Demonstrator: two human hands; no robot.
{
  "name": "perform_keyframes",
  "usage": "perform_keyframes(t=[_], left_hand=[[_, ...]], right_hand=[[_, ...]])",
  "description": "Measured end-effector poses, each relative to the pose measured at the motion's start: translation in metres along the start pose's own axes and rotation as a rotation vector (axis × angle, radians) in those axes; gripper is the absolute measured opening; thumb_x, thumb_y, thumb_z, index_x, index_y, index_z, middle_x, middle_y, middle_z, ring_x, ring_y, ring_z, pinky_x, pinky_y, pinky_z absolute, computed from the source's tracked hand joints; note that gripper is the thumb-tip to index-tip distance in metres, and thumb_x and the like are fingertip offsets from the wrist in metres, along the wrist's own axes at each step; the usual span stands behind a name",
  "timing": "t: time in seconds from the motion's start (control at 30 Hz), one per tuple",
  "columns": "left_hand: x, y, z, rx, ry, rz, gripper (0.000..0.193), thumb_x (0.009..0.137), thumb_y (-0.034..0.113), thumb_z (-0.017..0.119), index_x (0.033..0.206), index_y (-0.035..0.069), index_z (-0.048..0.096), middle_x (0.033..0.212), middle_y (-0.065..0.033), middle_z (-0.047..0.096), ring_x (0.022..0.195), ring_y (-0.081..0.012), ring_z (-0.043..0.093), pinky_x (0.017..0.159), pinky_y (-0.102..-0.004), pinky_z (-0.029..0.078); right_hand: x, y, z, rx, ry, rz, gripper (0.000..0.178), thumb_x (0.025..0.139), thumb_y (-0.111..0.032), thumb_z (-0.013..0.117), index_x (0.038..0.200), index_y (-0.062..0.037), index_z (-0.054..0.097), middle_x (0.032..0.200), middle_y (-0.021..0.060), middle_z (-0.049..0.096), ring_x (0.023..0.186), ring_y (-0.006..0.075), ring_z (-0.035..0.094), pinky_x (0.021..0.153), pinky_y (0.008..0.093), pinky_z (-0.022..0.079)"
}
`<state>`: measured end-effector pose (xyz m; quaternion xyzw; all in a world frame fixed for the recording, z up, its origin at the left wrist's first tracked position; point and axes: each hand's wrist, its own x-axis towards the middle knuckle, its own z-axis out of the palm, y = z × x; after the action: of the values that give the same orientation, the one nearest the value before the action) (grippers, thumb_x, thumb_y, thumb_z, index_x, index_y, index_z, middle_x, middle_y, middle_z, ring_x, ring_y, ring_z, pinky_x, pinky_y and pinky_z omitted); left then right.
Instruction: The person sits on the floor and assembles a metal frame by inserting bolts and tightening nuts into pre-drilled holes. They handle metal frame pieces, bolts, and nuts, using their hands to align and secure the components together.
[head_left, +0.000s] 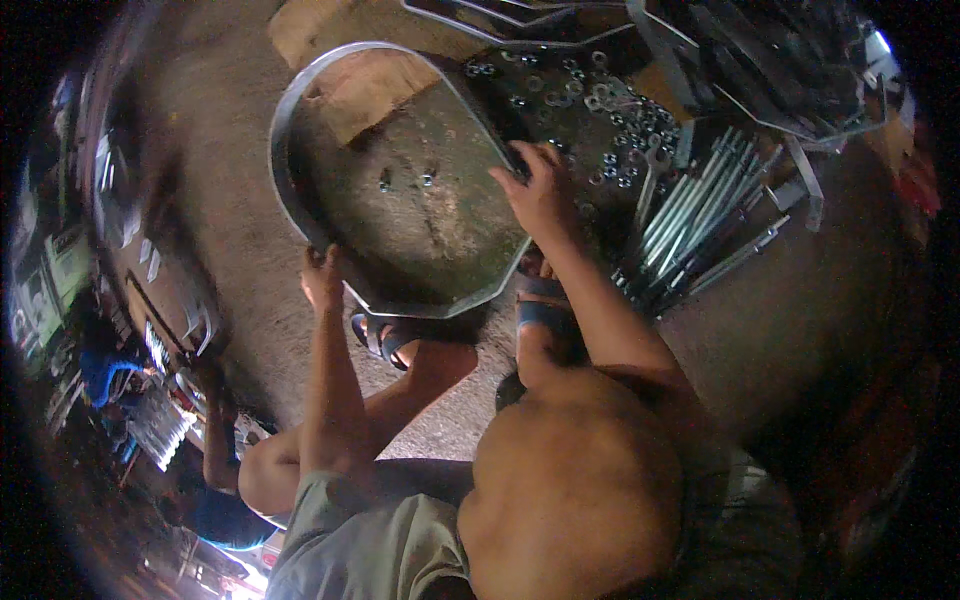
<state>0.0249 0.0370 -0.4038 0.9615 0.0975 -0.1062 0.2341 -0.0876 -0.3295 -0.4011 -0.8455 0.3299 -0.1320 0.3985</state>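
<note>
A large loop of flat grey metal band, rounded at its far end and angled at its near end, stands on edge over the floor before me. My left hand has its fingers wrapped round the band's near left part. On its right side my right hand grips the band, thumb inside and fingers over the edge. Within the loop, two small metal nuts lie on the floor. Just right of the loop are many scattered nuts and washers and a spanner.
A bundle of threaded metal rods lies to the right. Dark metal pieces are piled at the far right. Cardboard lies beyond the loop. My sandalled feet are close to its near edge. Another person is at lower left.
</note>
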Motion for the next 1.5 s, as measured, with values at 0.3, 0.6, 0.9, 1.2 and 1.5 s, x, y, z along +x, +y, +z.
perform_keyframes(t=[0.3,0.6,0.9,1.2,1.5], left_hand=[[0.007,-0.010,-0.004,0.018,-0.048,0.032,0.038,0.087,0.029,0.065,0.114,0.003,0.063,0.108,-0.0156,0.070,0.097,-0.0287,0.067,0.084,-0.0395,0.049],[-0.011,-0.004,-0.012,0.371,0.015,0.045,0.062,0.089,0.038,0.063,0.139,0.006,0.048,0.130,-0.0245,0.055,0.118,-0.0389,0.055,0.097,-0.0457,0.044],[-0.063,0.081,-0.022,-0.152,0.104,0.152,0.056,0.089,0.030,0.065,0.135,0.003,0.049,0.129,-0.0240,0.049,0.116,-0.0415,0.051,0.099,-0.0481,0.042],[-0.122,0.078,-0.049,-0.382,0.072,0.202,0.042,0.087,0.024,0.066,0.123,0.005,0.060,0.113,-0.0198,0.060,0.104,-0.0349,0.060,0.092,-0.0423,0.047],[-0.142,0.093,-0.090,-0.475,0.166,0.233,0.036,0.087,0.024,0.065,0.116,0.002,0.064,0.103,-0.0184,0.069,0.096,-0.0335,0.067,0.085,-0.0392,0.051]], right_hand=[[-0.001,-0.002,0.005,-0.107,-0.134,-0.006,0.013,0.083,-0.020,0.069,0.085,-0.0074,0.065,0.089,0.0095,0.060,0.084,0.0325,0.061,0.070,0.0435,0.051],[-0.030,0.013,-0.033,-0.022,0.251,0.116,0.027,0.087,-0.027,0.068,0.105,-0.0066,0.064,0.103,0.0145,0.062,0.094,0.0364,0.059,0.080,0.0457,0.048],[-0.084,0.114,-0.134,-0.444,0.562,0.763,0.043,0.081,-0.027,0.075,0.106,0.0022,0.054,0.110,0.0226,0.060,0.104,0.0406,0.059,0.089,0.0499,0.046],[-0.071,0.132,-0.163,-0.398,0.255,0.958,0.039,0.082,-0.029,0.074,0.102,0.0010,0.058,0.109,0.0222,0.061,0.105,0.0406,0.059,0.087,0.0492,0.048],[-0.066,0.115,-0.204,-0.247,0.223,0.691,0.035,0.084,-0.029,0.071,0.101,0.0000,0.060,0.105,0.0210,0.061,0.101,0.0396,0.060,0.084,0.0482,0.048]])
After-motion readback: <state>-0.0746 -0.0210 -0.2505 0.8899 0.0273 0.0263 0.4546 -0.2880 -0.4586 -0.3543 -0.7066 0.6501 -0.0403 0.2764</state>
